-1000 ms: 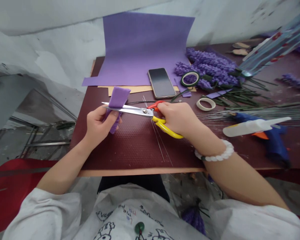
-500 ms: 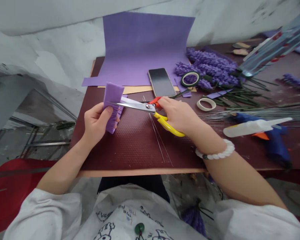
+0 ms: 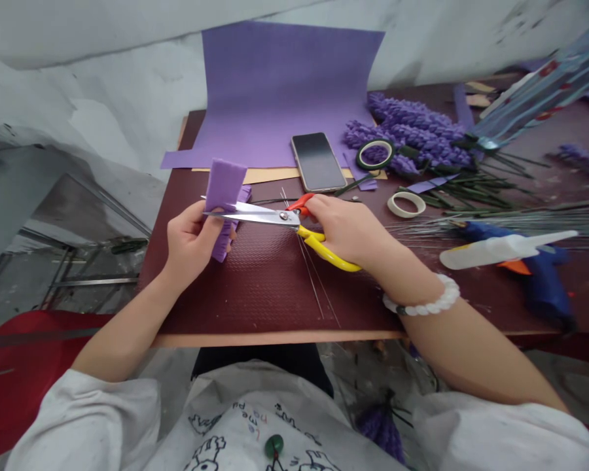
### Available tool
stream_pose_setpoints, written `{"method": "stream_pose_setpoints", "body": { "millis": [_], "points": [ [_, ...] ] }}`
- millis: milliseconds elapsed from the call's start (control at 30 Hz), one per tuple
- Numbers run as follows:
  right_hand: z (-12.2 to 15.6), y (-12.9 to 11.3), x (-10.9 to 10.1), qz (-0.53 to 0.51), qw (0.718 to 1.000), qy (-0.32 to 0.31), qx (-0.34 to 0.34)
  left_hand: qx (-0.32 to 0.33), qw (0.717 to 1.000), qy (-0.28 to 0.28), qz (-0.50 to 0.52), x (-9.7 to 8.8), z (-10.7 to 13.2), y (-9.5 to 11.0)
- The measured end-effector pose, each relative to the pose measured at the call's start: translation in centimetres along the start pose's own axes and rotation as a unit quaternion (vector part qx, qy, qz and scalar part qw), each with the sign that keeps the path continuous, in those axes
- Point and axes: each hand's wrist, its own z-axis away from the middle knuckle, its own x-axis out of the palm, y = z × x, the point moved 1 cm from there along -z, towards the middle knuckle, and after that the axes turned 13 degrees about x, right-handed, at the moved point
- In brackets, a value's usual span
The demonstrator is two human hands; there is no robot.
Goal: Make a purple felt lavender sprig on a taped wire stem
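Note:
My left hand (image 3: 190, 237) pinches a folded purple foam strip (image 3: 226, 181) between thumb and fingers. The strip stands upright, and its lower part is cut into a fringe. My right hand (image 3: 348, 229) is wrapped round the scissors (image 3: 319, 243), which have one red and one yellow handle. Their blades reach left across the strip just above my left thumb, one in front of it and one behind. Part of the rear blade is hidden by the strip. Two thin wires (image 3: 314, 281) lie on the table below the scissors.
A large purple sheet (image 3: 289, 91) leans on the wall behind a phone (image 3: 318, 161). To the right are purple flower bunches (image 3: 417, 134), green tape (image 3: 374, 155), a pale tape roll (image 3: 406, 204), a white glue bottle (image 3: 495, 252) and a blue glue gun (image 3: 544, 281).
The scissors have shifted slightly left and lower, with the blades reaching further across the strip, near my thumb. My left hand still holds the strip, which has moved slightly right.

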Motion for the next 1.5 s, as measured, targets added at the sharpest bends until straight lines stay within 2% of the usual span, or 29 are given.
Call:
{"method": "stream_pose_setpoints", "body": {
  "millis": [267, 600, 800, 867, 1300, 1500],
  "points": [
    [0.0, -0.2, -0.1, 0.005, 1.000, -0.004, 0.010, 0.003, 1.000, -0.012, -0.025, 0.0, 0.2, 0.1],
    [0.0, -0.4, -0.2, 0.064, 0.996, -0.026, 0.049, -0.006, 0.998, -0.002, -0.068, 0.2, 0.3, 0.5],
    [-0.1, 0.4, 0.3, 0.021, 0.999, 0.017, -0.033, -0.015, 1.000, 0.008, -0.011, 0.1, 0.0, 0.1],
    [-0.3, 0.8, 0.2, 0.007, 0.999, 0.032, -0.042, -0.016, 1.000, 0.014, 0.004, -0.1, -0.1, 0.0],
    [0.0, 0.7, -1.3, 0.014, 0.999, 0.027, 0.027, 0.002, 1.000, 0.030, 0.007, -0.1, 0.1, 0.0],
    [0.0, 0.7, -1.3, 0.012, 0.999, 0.028, 0.025, 0.004, 1.000, -0.006, -0.004, -0.1, 0.3, -0.2]
  ]
}}
